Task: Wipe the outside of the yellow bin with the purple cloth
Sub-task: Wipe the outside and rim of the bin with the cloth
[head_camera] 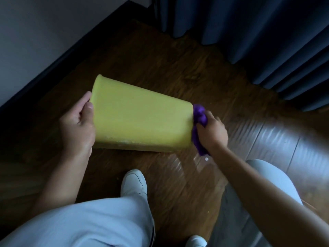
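The yellow bin [140, 118] lies tipped on its side above the wooden floor, its wide rim to the left and its narrower base to the right. My left hand [78, 125] grips the rim end, fingers curled over the edge. My right hand [211, 131] is closed around the bunched purple cloth [199, 122], which presses against the bin's base end at the right. Part of the cloth hangs down below my fist. The bin's inside is hidden.
Dark wooden floor [169, 68] runs all around. A white wall with a dark skirting board [58, 56] stands at the left. Blue curtains [267, 32] hang at the back right. A glossy dark seat [284, 139] is at the right. My white shoe [134, 182] and light trousers fill the foreground.
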Demonstrator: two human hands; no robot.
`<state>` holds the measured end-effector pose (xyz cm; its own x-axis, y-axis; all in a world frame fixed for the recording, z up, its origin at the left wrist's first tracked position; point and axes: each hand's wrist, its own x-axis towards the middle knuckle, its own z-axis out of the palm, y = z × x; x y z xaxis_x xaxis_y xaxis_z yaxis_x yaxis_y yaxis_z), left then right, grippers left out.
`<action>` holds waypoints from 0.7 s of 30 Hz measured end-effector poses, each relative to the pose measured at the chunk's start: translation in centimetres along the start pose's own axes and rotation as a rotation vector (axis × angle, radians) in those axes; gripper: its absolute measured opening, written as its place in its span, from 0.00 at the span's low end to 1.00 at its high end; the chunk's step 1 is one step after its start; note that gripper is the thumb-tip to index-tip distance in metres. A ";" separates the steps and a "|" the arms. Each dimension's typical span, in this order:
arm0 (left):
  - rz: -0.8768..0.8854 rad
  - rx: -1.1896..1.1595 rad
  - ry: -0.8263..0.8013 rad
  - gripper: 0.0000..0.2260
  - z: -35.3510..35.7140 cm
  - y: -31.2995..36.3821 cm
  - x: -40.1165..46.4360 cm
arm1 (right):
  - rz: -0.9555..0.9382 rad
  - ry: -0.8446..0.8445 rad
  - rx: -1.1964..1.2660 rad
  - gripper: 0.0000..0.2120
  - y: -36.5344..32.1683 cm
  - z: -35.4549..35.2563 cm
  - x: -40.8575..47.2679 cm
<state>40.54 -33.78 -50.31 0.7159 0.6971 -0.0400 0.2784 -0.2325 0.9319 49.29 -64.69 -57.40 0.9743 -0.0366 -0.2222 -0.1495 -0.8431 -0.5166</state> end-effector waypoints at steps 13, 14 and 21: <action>0.009 -0.081 0.048 0.16 0.7 -0.3 -0.6 | 0.037 -0.099 0.343 0.23 -2.8 -1.2 0.5; 0.007 -0.085 0.062 0.16 0.7 -0.4 -0.8 | 0.017 -0.077 0.279 0.22 -2.7 -0.8 -0.7; -0.038 -0.060 0.115 0.15 -0.1 -1.3 -0.5 | -0.019 -0.164 0.123 0.14 -1.8 -0.6 -7.2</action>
<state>39.76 -33.82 -51.44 0.6267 0.7783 -0.0376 0.2628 -0.1656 0.9505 42.64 -63.21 -54.36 0.9381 0.0751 -0.3382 -0.1607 -0.7705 -0.6168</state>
